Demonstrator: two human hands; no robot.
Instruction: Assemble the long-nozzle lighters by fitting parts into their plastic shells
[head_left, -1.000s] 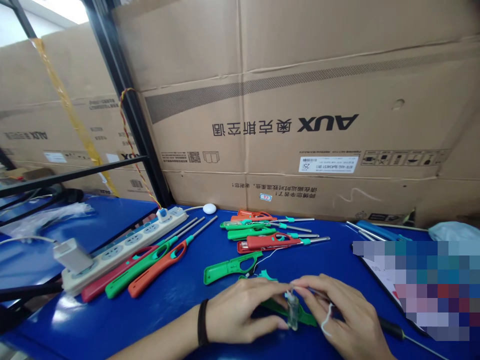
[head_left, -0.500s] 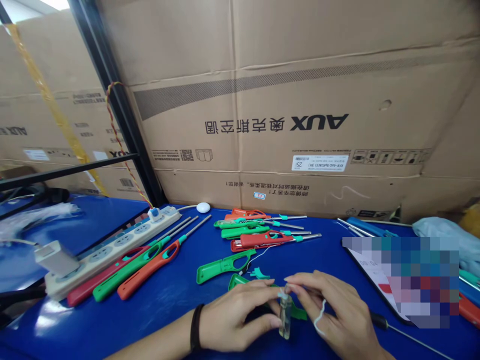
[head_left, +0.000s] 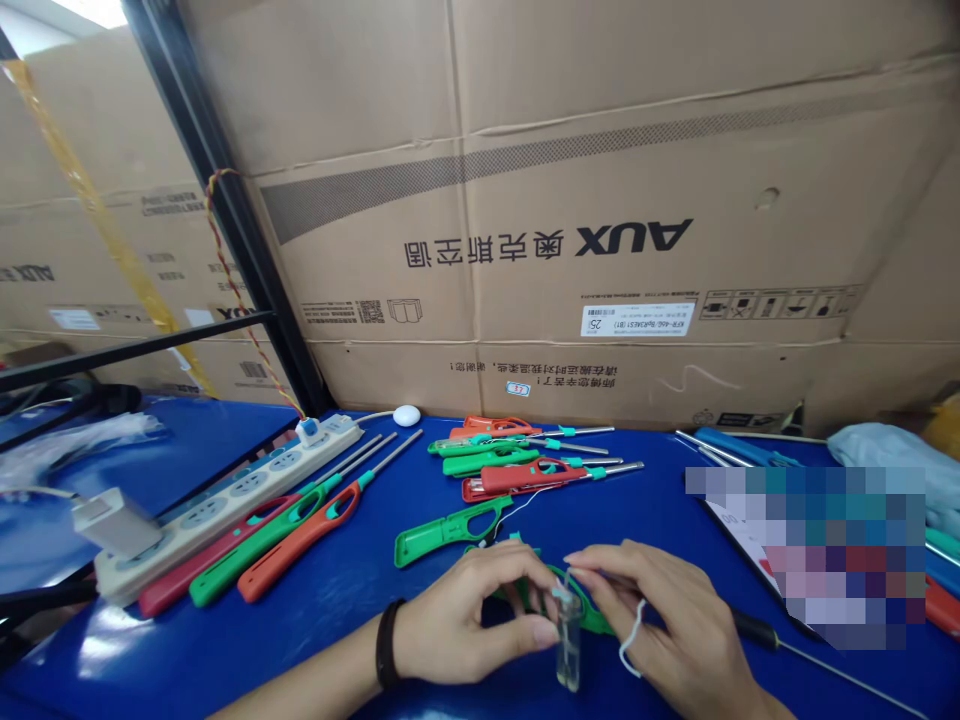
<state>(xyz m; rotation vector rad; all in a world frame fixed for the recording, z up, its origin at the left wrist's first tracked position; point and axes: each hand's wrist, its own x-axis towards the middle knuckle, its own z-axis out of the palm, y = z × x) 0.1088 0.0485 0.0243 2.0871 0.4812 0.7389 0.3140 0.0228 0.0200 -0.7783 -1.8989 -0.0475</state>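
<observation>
Between my left hand [head_left: 480, 612] and my right hand [head_left: 660, 622], a small clear plastic tube [head_left: 569, 648] hangs upright, with a pale teal fitting at its top. The fingertips of both hands meet at that fitting. A thin white wire [head_left: 631, 640] curls beside my right hand. Beneath my hands lies a green lighter shell [head_left: 592, 615], partly hidden by my fingers. An open green lighter half [head_left: 446, 530] rests just beyond my left hand.
Finished-looking red, green and orange lighters [head_left: 315, 535] lie on the blue table [head_left: 225, 660] next to a power strip [head_left: 225, 510]. More lighters [head_left: 525, 460] lie at the back. A black-handled screwdriver [head_left: 757, 630] is at right, beside a pixelated patch [head_left: 802, 555]. Cardboard boxes [head_left: 525, 200] stand behind.
The view has drifted, shifting the scene left. The clear tube sits slightly lower between my hands, and the green shell under them has shifted.
</observation>
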